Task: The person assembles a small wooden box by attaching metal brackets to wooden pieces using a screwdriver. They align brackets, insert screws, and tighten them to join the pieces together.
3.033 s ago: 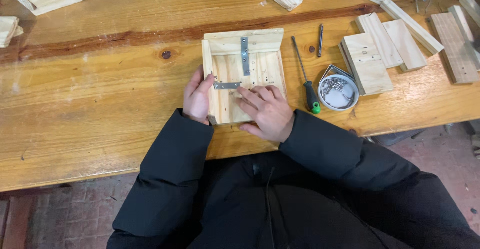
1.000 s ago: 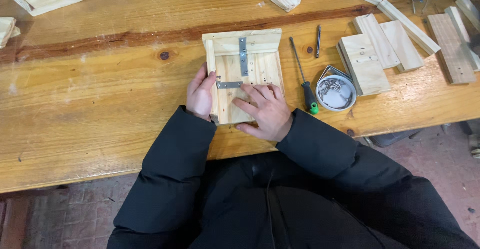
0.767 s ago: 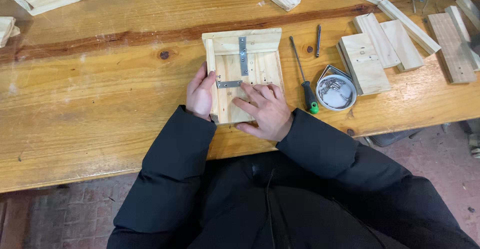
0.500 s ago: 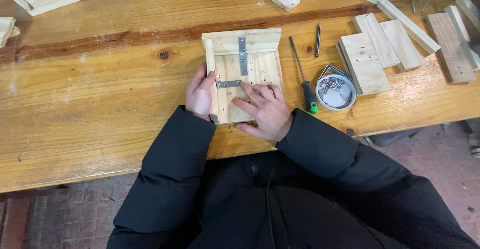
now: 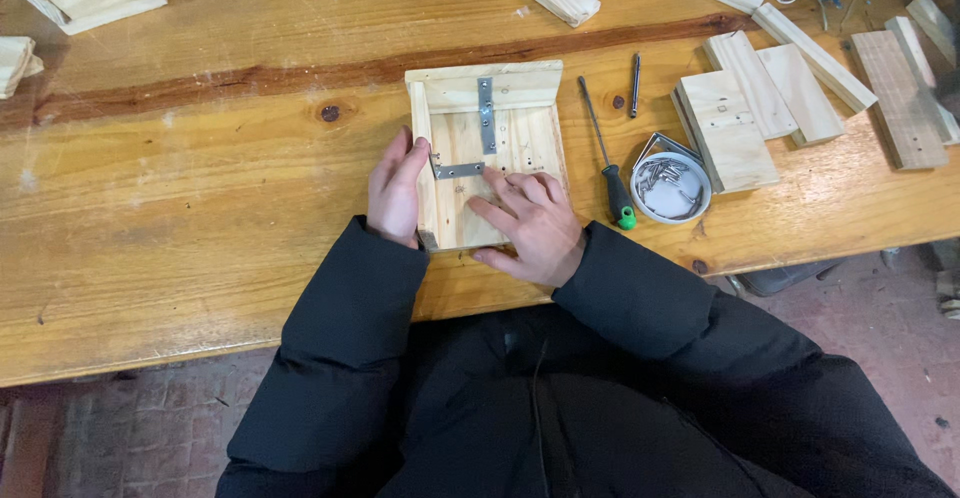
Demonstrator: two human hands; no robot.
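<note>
Left hand point(image 5: 395, 190) clasped on left wall of the wooden box assembly point(image 5: 487, 148), fingers closed over its edge. Right hand point(image 5: 533, 224) flat and open on the base board, gripping nothing. Assembly at worktop point(image 5: 180, 208) centre, near edge. Best kept pinned square beside the flat metal bracket point(image 5: 459, 170); screwdriver point(image 5: 606, 158) just right.
</note>
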